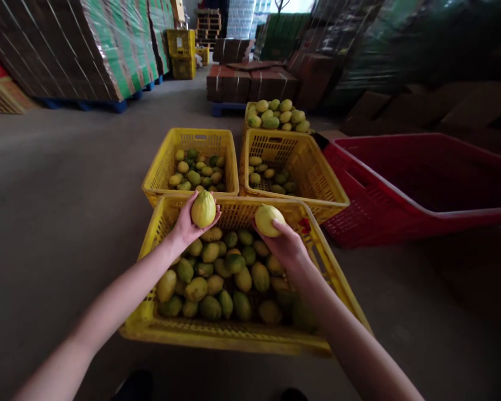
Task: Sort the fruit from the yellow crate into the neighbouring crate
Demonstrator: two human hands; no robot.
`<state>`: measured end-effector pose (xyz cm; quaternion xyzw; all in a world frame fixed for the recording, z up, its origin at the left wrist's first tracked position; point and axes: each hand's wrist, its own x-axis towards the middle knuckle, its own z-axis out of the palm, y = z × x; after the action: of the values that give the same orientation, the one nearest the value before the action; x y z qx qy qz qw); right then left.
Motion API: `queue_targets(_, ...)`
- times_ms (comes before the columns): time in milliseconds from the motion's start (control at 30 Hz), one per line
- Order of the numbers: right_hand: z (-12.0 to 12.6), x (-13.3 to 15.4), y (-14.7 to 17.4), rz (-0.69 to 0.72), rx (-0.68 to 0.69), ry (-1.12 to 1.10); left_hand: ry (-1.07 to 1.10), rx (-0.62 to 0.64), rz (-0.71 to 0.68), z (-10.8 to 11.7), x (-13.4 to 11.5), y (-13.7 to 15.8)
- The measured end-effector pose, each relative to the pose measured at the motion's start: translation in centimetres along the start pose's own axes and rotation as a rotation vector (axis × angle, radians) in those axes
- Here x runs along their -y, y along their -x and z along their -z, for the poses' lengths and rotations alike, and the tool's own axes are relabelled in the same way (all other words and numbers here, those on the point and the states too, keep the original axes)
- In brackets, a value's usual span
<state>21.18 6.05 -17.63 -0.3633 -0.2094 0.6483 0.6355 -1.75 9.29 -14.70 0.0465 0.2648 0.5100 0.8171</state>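
Note:
Resting on the fingers of my left hand (186, 221) is a ribbed yellow-green fruit (204, 209) that looks like a small papaya. My right hand (287, 243) grips a smoother, paler yellow fruit (268, 219) of the same sort, thumb on its near side. Both hands are raised above the far part of the near yellow crate (229, 332). Many green and yellow fruits (210, 288) lie inside that crate, some of them covered by my right forearm. Behind it stand a left yellow crate (150, 177) and a right yellow crate (323, 181), each partly filled with similar fruits.
A heaped crate of yellow fruits (275, 116) stands farther back. At the right is a large red basket (384, 186). Strapped cartons (229, 83) and a wrapped stack on blue pallets (121, 50) stand behind, with stacked yellow crates (181, 53) at the back.

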Motion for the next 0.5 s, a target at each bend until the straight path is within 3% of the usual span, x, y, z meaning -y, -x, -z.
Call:
queue_targets(200, -3.5, -4.1, 0.1, -0.018, 0.039, 0.179, 0.003, -0.191, -0.080, 2.3, 0.7, 0.6)
queue_targets(333, -4.3, -5.2, 1.1, -0.015, 0.064, 0.164, -0.012, -0.153, -0.141, 2.6, 1.7, 0.2)
queue_targets(500, -3.7, -5.3, 1.4, -0.001, 0.032, 0.195, -0.175, -0.145, -0.120, 2.8, 3.0, -0.1)
